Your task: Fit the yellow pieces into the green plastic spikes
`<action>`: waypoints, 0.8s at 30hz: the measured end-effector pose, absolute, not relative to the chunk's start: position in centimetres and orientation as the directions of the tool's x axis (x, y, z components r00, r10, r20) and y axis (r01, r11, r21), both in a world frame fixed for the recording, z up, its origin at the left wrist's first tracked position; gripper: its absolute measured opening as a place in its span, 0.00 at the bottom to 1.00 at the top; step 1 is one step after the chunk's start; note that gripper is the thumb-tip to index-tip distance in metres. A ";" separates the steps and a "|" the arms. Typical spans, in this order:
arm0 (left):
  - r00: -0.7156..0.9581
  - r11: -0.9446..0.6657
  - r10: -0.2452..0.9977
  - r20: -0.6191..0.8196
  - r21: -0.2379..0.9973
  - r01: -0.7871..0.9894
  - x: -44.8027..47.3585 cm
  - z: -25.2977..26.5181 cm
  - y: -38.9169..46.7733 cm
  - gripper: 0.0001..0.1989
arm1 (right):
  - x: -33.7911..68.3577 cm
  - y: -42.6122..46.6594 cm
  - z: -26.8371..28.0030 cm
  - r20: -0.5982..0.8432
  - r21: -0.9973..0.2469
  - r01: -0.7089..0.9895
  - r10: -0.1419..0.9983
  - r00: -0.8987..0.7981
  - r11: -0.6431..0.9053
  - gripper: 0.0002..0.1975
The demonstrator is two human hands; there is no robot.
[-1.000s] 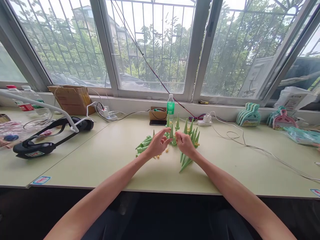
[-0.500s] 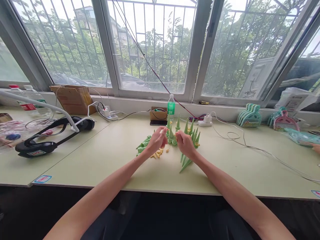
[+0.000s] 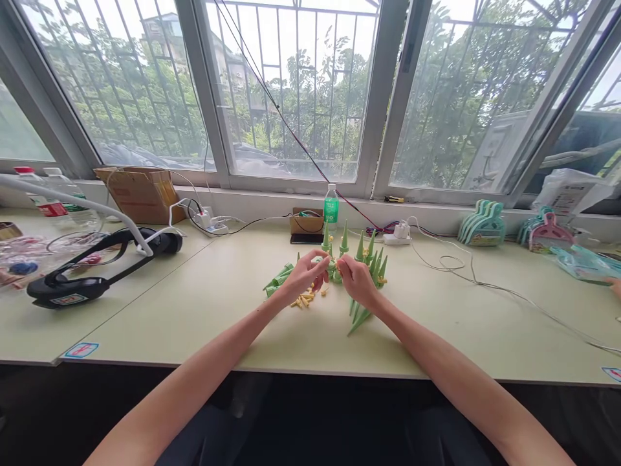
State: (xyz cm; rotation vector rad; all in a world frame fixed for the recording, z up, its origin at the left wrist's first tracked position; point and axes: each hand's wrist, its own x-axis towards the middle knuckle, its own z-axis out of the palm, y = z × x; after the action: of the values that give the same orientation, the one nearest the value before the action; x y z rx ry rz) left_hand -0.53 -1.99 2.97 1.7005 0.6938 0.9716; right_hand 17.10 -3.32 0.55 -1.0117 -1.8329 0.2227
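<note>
My left hand (image 3: 306, 272) is closed with thumb and forefinger brought together, a pale bit showing at the fingertips that I cannot make out. Facing it closely, my right hand (image 3: 358, 277) pinches what looks like a small yellow piece, mostly hidden by the fingers. Several green cones (image 3: 344, 238) stand upright just behind the hands, some with yellow bits at their bases. More green cones (image 3: 361, 317) lie below my right hand. Loose yellow pegs (image 3: 303, 299) are piled under my left wrist, and green tube-like parts (image 3: 277, 281) lie to its left.
A green-labelled bottle (image 3: 331, 206) and a small open cardboard box (image 3: 306, 223) stand behind the cones. A black headset (image 3: 104, 265) lies at left. White cables (image 3: 466, 275) cross the right side, near stacked green dustpan-like items (image 3: 482, 224). Another person's hand (image 3: 615, 285) shows at far right.
The fingers of my left hand have opened out slightly and shifted toward my right hand. My right hand stays nearly in place, still pinching.
</note>
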 end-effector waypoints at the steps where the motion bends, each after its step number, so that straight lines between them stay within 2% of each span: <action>1: 0.514 -0.321 0.812 0.277 0.947 -0.004 -0.6 2.9 -2.0 0.23 | 17.1 -3.3 0.5 0.671 -0.554 0.540 0.724 -0.161 0.634 0.19; 8: 0.511 -0.392 0.796 0.324 0.919 0.029 -0.7 2.5 -1.7 0.24 | 17.3 -3.2 0.4 0.652 -0.575 0.548 0.745 -0.142 0.607 0.19; 17: 0.469 -0.632 0.728 0.500 0.754 0.177 -0.7 1.9 -1.6 0.24 | 17.4 -3.1 0.6 0.658 -0.564 0.567 0.742 -0.132 0.601 0.18; 24: 0.447 -0.690 0.708 0.548 0.670 0.272 -0.6 2.1 -2.0 0.22 | 17.2 -3.2 0.7 0.655 -0.569 0.568 0.745 -0.124 0.595 0.19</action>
State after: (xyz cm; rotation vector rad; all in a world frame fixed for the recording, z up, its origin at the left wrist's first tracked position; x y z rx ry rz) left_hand -0.56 -1.98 2.11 2.2077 0.8199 1.1719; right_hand 17.24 -3.21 0.71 -1.0701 -1.8048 0.2173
